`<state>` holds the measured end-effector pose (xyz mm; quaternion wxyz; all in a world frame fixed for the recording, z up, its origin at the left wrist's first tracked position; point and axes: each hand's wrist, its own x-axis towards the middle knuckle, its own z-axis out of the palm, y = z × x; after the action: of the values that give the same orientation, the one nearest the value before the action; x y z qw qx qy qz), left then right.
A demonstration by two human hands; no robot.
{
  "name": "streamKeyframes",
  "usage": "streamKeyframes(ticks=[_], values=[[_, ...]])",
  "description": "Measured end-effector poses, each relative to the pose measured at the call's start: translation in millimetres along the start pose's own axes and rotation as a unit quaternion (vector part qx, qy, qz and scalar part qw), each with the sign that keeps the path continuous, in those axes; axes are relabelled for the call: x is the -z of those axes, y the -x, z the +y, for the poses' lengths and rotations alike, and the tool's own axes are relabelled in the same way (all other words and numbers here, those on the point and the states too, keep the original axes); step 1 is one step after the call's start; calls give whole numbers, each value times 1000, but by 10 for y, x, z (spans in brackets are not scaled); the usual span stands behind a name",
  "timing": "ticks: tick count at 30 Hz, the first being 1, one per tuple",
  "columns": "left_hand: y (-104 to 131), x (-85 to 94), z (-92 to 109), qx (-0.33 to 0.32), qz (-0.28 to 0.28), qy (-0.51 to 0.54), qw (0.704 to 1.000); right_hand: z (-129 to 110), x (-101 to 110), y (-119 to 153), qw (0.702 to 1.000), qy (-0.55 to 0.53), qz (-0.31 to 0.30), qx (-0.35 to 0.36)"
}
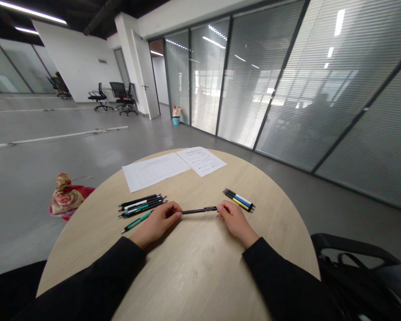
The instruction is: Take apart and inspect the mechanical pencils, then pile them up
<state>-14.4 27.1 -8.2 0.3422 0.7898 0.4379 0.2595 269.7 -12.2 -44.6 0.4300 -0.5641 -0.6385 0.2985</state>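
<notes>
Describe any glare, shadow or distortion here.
Head view: soft shadow under the left hand on the round pale wooden table; head view: streaky glare on grey glass partitions, dark frames slanted, apparently by lens distortion; head view: slim black pen distinct.

This is an office, a fairly open one. Taking the middle of the view as the dial's centre, mesh-backed swivel chairs (119, 90) stand at ten o'clock on a plain grey floor (96, 154). Tube lights (30, 12) hang at ten under a dark ceiling (71, 8). An open white door (144, 73) is at eleven, and a framed glass wall with slatted blinds (247, 104) runs from twelve to three. The round table (187, 276) at six carries printed sheets (156, 170), with pens (239, 200) at eight and four.
</notes>
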Motion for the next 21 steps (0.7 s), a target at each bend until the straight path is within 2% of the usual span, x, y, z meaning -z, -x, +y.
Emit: streamKeyframes(ticks=[21], values=[[1,-4,16,5,3,4,1000,5,-4,4,1000,4,-27,11]])
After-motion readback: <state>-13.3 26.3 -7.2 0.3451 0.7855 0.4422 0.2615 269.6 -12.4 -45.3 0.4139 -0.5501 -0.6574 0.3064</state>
